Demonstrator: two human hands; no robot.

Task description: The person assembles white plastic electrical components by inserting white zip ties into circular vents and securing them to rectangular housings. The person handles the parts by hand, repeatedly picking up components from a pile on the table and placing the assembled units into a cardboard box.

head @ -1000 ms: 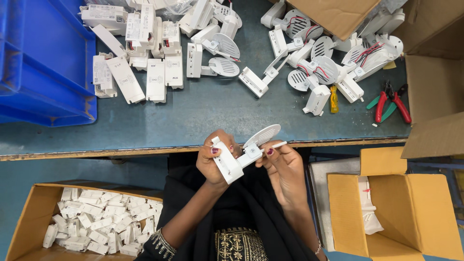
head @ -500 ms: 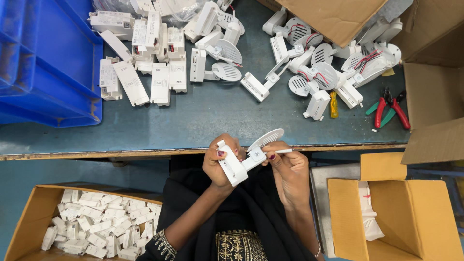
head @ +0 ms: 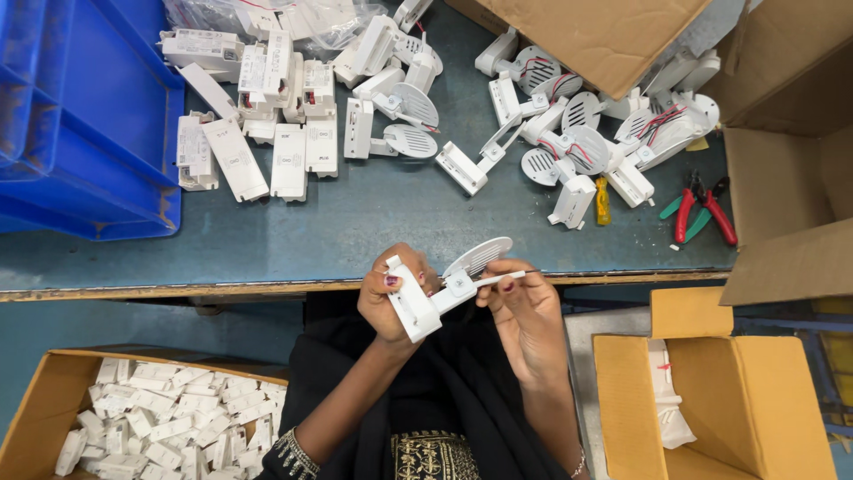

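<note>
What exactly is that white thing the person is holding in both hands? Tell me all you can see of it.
The white plastic piece looks like a small fitting: a rectangular block at one end, a jointed arm in the middle, and a round slotted disc at the other. It is tilted, held in the air just over the near edge of the bench. The left hand grips the block; the right hand pinches the arm near the disc.
</note>
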